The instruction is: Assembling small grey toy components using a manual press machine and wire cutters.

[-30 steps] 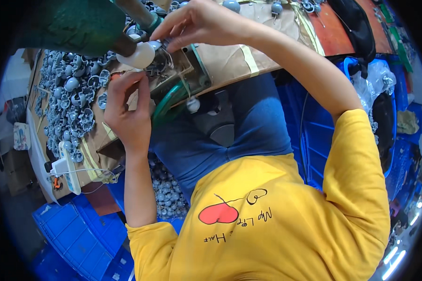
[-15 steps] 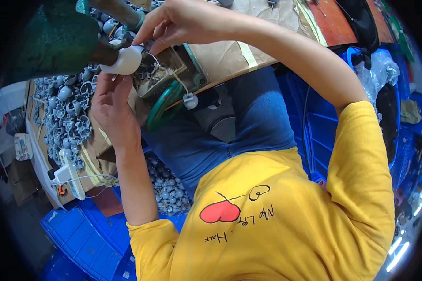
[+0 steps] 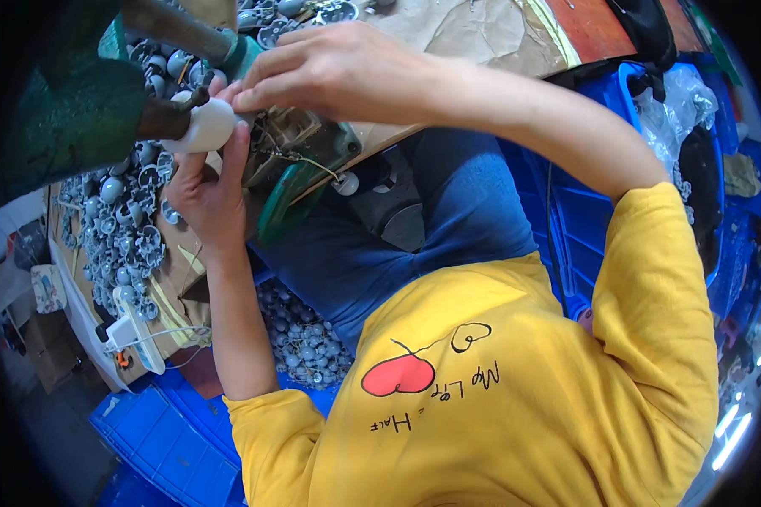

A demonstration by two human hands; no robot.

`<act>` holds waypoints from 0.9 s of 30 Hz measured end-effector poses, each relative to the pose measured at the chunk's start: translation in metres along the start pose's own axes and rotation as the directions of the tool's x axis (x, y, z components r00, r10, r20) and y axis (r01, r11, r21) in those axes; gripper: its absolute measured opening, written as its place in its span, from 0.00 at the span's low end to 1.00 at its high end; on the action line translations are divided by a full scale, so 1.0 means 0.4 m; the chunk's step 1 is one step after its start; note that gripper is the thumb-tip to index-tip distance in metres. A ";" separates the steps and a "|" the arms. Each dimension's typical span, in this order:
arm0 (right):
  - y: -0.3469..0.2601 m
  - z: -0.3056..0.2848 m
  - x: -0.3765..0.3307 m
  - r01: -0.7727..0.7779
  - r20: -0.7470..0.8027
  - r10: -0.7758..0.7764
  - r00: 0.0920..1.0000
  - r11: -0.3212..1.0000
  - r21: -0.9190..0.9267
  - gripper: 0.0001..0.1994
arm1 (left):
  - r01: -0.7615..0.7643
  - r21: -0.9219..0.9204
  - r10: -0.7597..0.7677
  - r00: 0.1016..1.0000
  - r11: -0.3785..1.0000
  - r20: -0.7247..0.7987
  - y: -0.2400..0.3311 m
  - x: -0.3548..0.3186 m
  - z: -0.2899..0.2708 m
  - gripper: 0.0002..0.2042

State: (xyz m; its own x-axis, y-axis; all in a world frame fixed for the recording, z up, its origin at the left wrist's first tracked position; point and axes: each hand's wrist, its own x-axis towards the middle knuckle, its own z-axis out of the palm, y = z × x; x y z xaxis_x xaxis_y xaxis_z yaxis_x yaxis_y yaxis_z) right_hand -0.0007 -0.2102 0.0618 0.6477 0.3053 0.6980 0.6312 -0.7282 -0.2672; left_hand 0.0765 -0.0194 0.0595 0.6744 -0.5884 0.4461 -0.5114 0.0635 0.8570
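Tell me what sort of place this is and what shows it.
Probably a small assembly workshop: a heavy green machine stands over a paper-covered bench, rounded grey parts lie heaped beside it, and many more small round pieces are gathered below.

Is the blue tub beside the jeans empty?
Not empty: lots of gray round pieces show in the blue tub beside the jeans. How full, I cannot tell; its depth doesn't show.
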 end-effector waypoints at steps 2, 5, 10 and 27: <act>-0.050 -0.004 -0.010 -0.162 -0.203 0.110 0.973 0.951 -0.262 0.15 | -0.086 0.027 0.085 0.996 0.996 0.040 -0.022 -0.001 -0.018 0.14; -0.148 -0.011 -0.013 -0.396 -0.136 0.375 0.917 0.896 -0.203 0.15 | -0.064 -0.082 0.073 0.991 0.995 0.109 -0.022 0.016 -0.023 0.13; -0.170 0.042 -0.012 -0.446 -0.129 0.427 0.895 0.862 -0.241 0.17 | -0.265 0.083 0.247 0.952 0.961 0.181 -0.013 0.022 -0.018 0.13; -0.145 0.031 -0.054 -0.283 -0.149 0.259 0.954 0.944 -0.169 0.08 | -0.074 -0.172 0.098 0.985 0.982 0.141 -0.022 0.012 -0.019 0.11</act>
State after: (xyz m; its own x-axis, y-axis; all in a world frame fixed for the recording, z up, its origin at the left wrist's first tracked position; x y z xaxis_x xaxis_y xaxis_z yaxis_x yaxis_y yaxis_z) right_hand -0.0461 -0.1668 0.0540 0.7178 0.0111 0.6962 0.3409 -0.8774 -0.3375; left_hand 0.0881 -0.0166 0.0561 0.5387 -0.6872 0.4874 -0.4607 0.2441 0.8534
